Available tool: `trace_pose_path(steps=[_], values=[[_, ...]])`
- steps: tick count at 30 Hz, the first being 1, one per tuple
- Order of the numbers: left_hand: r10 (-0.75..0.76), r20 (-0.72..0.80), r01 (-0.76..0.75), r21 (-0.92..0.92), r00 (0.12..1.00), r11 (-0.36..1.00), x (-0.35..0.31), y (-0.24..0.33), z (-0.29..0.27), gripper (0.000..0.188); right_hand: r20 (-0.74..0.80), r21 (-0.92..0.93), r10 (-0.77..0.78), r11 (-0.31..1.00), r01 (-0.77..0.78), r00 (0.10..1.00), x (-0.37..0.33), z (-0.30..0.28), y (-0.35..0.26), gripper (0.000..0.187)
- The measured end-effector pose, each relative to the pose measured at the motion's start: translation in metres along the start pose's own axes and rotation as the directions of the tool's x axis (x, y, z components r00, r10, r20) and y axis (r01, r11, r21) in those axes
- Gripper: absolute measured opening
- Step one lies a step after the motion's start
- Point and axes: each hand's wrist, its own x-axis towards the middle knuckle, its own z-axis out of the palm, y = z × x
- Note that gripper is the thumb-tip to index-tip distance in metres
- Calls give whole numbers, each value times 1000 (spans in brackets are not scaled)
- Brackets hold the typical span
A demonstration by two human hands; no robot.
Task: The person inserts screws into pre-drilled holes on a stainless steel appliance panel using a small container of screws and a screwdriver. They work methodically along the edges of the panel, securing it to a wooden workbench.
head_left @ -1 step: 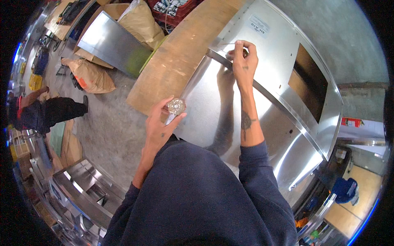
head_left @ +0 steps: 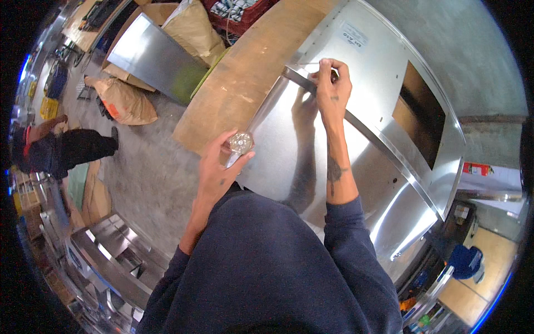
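My left hand [head_left: 217,164] is closed around a round, shiny, clear-to-silver object [head_left: 241,143], its patterned circular face turned up. What kind of thing it is, I cannot make out. It is held at the near left edge of a large sheet-metal panel [head_left: 267,161]. Farther off, my right hand [head_left: 334,83] is over the panel's raised metal strip [head_left: 384,143], with thumb and fingers pinched together. From its fingertips a thin rod [head_left: 306,63] points left, and a dark rounded end [head_left: 334,76] shows between the fingers. Whether rod and dark end are one tool is hidden.
The panel has a rectangular cutout [head_left: 420,114] at right and lies over a wooden board [head_left: 222,106]. Left on the floor are a paper sack [head_left: 125,100], a leaning metal sheet [head_left: 156,58] and a metal frame [head_left: 105,250]. Another person [head_left: 72,147] is at far left.
My right forearm has rolled slightly, with the fingers still pinched near the strip. My left hand keeps its hold on the round object. The whole view has shifted a little.
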Motion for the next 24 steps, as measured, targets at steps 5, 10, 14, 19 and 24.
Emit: trace_pose_path(steps=[5,10,14,19,24], values=[[-33,8,34,-47,999,998,23,14,-2,61,251,139,-169,981,137,953,-80,-7,-59,13],[69,-17,-71,-104,997,992,41,16,1,62,399,-58,-326,924,379,857,-111,1,-72,13],[144,-10,-144,-103,990,984,44,15,4,62,399,-115,-335,905,409,853,-112,6,-70,18],[168,8,-166,-105,986,981,44,12,6,62,381,-85,-303,929,360,873,-112,5,-71,18],[144,-21,-146,-147,989,978,44,-1,16,63,245,48,-229,973,224,942,-89,-4,-69,10]])
